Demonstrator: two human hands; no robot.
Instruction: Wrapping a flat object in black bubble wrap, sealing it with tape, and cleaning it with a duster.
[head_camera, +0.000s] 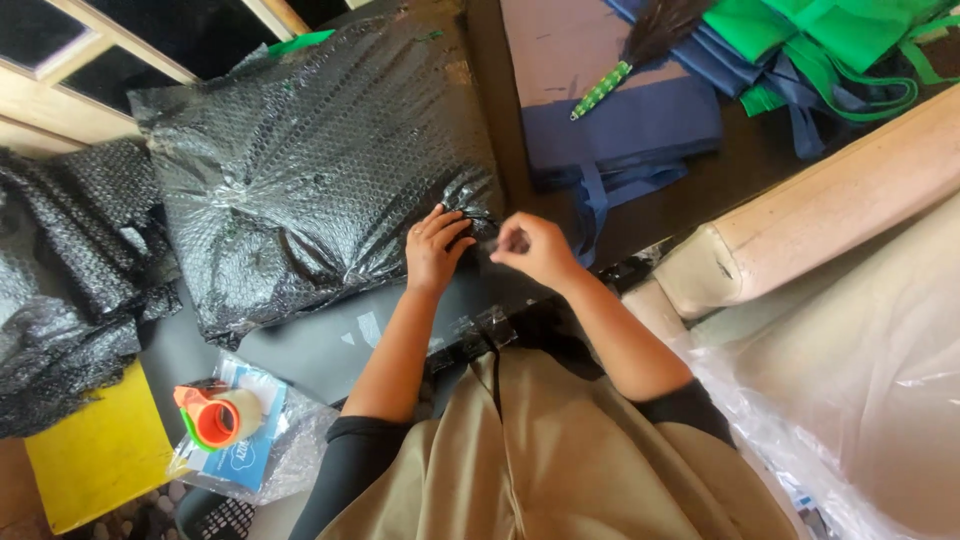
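Bubble-wrapped parcel (310, 180), black and glossy, lies far left on the dark table (320, 350). The left hand (435, 248) presses flat, fingers spread, pinning the near-right flap; the right hand (535, 248) pinches a clear tape strip (492, 240) beside it. Tape dispenser (215, 418) sits near left.

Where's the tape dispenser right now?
In the head view, the orange tape dispenser lies lower left, on a clear plastic packet beside the yellow sheet, well away from the left hand.
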